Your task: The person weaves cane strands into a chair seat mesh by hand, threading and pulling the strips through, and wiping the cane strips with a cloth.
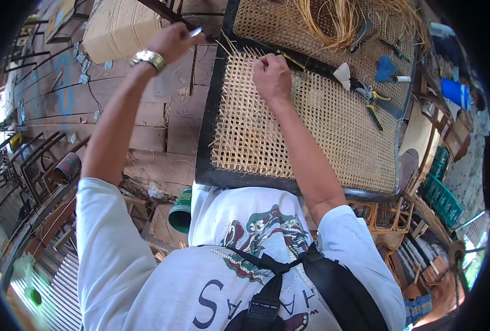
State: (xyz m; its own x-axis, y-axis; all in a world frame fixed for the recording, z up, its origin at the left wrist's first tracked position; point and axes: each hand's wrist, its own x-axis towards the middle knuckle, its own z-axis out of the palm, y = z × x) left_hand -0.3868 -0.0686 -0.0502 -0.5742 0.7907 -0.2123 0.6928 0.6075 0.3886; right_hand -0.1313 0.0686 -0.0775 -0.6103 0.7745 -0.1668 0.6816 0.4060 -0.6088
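A black frame (203, 138) with a woven cane panel (322, 127) lies before me. My right hand (272, 77) is closed over the panel's upper left part, its fingertips near the upper edge; what they pinch is hidden. Loose cane ends (231, 47) stick out at the panel's upper left corner. My left hand (173, 43), with a metal watch (149, 59) on the wrist, is raised left of the frame. A small shiny object (196, 32) shows at its fingers, too blurred to name.
A coil of cane strands (333, 33) lies on the upper woven surface. Pliers (371, 94), a blue piece (386, 68) and a white piece (342, 75) rest at the right. A cardboard box (118, 30) stands upper left; a green can (181, 212) is below the frame.
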